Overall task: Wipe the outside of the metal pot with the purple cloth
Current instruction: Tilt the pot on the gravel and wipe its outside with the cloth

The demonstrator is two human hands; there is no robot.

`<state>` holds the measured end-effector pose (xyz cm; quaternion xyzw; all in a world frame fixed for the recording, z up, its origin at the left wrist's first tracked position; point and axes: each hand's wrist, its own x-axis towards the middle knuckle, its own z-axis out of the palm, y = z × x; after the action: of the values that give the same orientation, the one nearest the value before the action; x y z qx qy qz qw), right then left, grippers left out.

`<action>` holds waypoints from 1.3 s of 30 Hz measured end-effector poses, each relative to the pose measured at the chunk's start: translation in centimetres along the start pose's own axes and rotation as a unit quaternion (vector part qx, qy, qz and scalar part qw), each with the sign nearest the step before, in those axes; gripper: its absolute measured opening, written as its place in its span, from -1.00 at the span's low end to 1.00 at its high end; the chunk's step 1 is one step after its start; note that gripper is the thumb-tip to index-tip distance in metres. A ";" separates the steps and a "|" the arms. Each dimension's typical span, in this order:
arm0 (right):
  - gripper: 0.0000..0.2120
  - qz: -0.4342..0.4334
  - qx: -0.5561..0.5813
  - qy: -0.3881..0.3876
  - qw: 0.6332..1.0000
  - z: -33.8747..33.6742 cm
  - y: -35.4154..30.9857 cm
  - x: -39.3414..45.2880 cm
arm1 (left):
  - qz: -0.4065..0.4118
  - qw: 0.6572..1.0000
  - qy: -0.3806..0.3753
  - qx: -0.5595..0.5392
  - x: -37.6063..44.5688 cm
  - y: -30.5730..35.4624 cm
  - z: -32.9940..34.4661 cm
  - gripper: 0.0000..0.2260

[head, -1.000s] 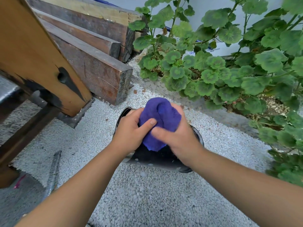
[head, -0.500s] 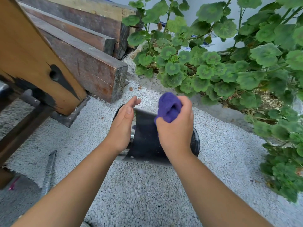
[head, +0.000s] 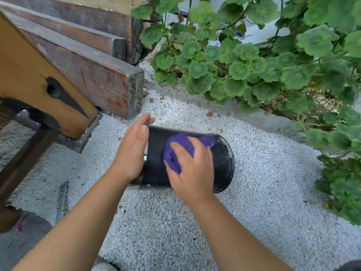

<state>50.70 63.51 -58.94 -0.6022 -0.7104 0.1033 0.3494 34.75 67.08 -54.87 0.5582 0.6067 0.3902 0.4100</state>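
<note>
The pot (head: 220, 159) lies on its side on the white gravel (head: 175, 222), black outside facing me, its dark base end turned to my right. My right hand (head: 192, 173) is clamped on the bunched purple cloth (head: 175, 151), pressing it against the pot's wall. My left hand (head: 132, 151) has its fingers straight and together, flat against the pot's left end; I cannot see inside the pot. Left of the pot a thin grey rod (head: 62, 200) lies on the gravel. Beyond the pot to the left are stacked wooden beams (head: 93, 75). Behind and right of the pot, leafy green plants (head: 244, 71) crowd over a concrete kerb (head: 263, 120).
</note>
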 end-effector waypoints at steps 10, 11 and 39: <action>-0.63 0.076 -0.033 -0.013 0.996 -0.9 4.0 -0.1 | 0.026 0.995 0.076 0.059 -1.8 -0.4 -0.9 -0.47; -0.62 0.080 -0.031 -0.009 0.996 -0.9 3.9 0.0 | 0.044 0.996 0.057 0.057 -2.9 -1.1 -1.2 -0.45; -0.64 0.215 0.002 -0.096 0.972 -1.2 7.1 6.2 | 0.106 0.979 -0.006 0.177 -5.2 -3.4 -0.2 -0.47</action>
<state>56.86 70.77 -59.79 -0.7271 -0.5945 0.2350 0.2503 33.54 61.68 -57.59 0.6855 0.6007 0.3147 0.2649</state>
